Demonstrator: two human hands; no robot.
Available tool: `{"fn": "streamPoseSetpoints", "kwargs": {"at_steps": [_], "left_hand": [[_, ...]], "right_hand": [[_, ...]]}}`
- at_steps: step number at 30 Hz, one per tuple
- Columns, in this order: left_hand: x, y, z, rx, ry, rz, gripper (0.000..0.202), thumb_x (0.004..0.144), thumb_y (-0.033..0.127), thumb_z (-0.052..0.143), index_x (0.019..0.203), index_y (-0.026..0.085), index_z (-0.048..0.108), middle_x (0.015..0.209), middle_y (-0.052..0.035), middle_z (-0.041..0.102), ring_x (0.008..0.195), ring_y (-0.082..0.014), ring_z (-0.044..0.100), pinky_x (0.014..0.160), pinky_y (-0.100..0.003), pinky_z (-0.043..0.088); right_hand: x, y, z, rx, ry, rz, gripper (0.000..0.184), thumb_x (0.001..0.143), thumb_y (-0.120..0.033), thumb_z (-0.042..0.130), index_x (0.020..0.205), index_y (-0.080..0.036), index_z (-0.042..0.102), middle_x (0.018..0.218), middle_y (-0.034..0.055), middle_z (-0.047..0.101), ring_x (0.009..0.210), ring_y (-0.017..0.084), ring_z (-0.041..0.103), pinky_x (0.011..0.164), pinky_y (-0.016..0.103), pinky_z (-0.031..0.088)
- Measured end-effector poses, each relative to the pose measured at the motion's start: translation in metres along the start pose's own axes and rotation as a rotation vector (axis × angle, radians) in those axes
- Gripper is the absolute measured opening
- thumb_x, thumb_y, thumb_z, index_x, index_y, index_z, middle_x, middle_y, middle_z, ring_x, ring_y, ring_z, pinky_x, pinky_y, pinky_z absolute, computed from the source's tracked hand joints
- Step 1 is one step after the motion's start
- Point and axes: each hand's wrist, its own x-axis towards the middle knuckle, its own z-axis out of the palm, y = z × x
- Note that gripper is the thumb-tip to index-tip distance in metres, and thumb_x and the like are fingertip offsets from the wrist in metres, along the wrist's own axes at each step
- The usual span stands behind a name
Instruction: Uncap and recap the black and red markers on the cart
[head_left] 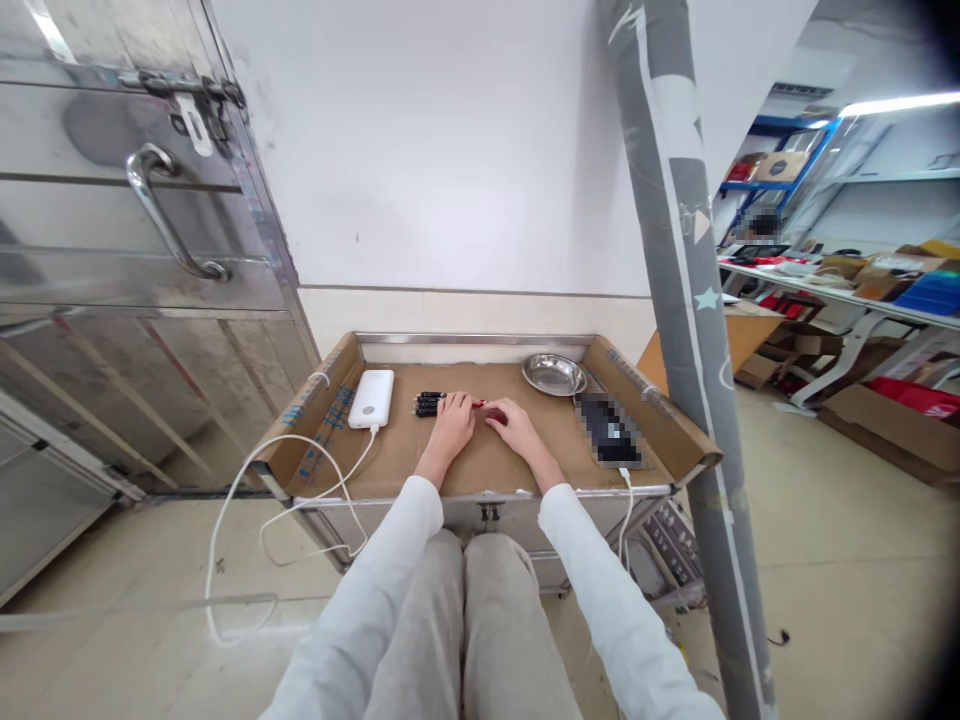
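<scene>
Several slim black pens (427,404) lie side by side on a brown cardboard surface (450,465), their dark ends pointing left. My left hand (454,418) lies over their right part, its fingers closed around the bundle. A small red piece (478,403), seemingly the end of a pen, shows between the two hands. My right hand (514,424) is curled, thumb and fingers drawn together at that red end. Its fingertips partly hide what they hold. Both wrists rest near the front edge of the surface.
A white power bank (371,398) with a white cable (300,440) lies at the left. A round metal dish (555,374) stands back right, near a dark phone (611,432) with a cable. Cardboard-covered sides border the cart. A grey wrapped pole (686,300) leans at the right.
</scene>
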Motion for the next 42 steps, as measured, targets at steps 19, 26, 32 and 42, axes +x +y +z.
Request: {"fn": "streamPoseSetpoints", "kwargs": {"at_steps": [19, 26, 32, 42], "left_hand": [[0.005, -0.001, 0.005, 0.100, -0.019, -0.105, 0.016, 0.091, 0.029, 0.048, 0.098, 0.019, 0.060, 0.103, -0.0108, 0.057, 0.101, -0.0268, 0.048, 0.088, -0.042, 0.036], [0.005, 0.001, 0.005, 0.156, -0.002, -0.133, 0.020, 0.093, 0.028, 0.042, 0.095, 0.017, 0.059, 0.103, -0.0133, 0.056, 0.101, -0.0284, 0.048, 0.087, -0.043, 0.038], [-0.010, 0.005, -0.002, 0.232, 0.116, -0.219, 0.023, 0.091, 0.018, 0.036, 0.100, 0.017, 0.058, 0.103, -0.0131, 0.057, 0.100, -0.0274, 0.050, 0.085, -0.041, 0.040], [-0.025, 0.010, -0.006, 0.149, 0.100, -0.279, 0.023, 0.087, 0.019, 0.041, 0.102, 0.012, 0.056, 0.105, -0.0199, 0.058, 0.106, -0.0337, 0.051, 0.091, -0.048, 0.037]], "right_hand": [[0.003, -0.005, -0.007, 0.015, 0.053, -0.003, 0.019, 0.083, -0.011, 0.046, 0.090, -0.020, 0.061, 0.096, 0.0058, 0.062, 0.092, 0.017, 0.059, 0.085, 0.032, 0.046], [-0.005, -0.016, -0.007, -0.422, 0.064, 0.046, 0.024, 0.087, -0.011, 0.040, 0.092, -0.019, 0.062, 0.095, 0.0087, 0.060, 0.092, 0.022, 0.052, 0.087, 0.035, 0.040], [-0.009, -0.011, -0.003, -0.527, 0.058, 0.062, 0.023, 0.087, -0.013, 0.042, 0.096, -0.019, 0.062, 0.095, 0.0092, 0.060, 0.090, 0.023, 0.050, 0.081, 0.034, 0.037], [-0.014, -0.023, -0.004, -0.492, 0.039, 0.056, 0.027, 0.087, -0.013, 0.042, 0.107, -0.018, 0.059, 0.103, 0.0101, 0.060, 0.096, 0.024, 0.051, 0.085, 0.034, 0.039]]}}
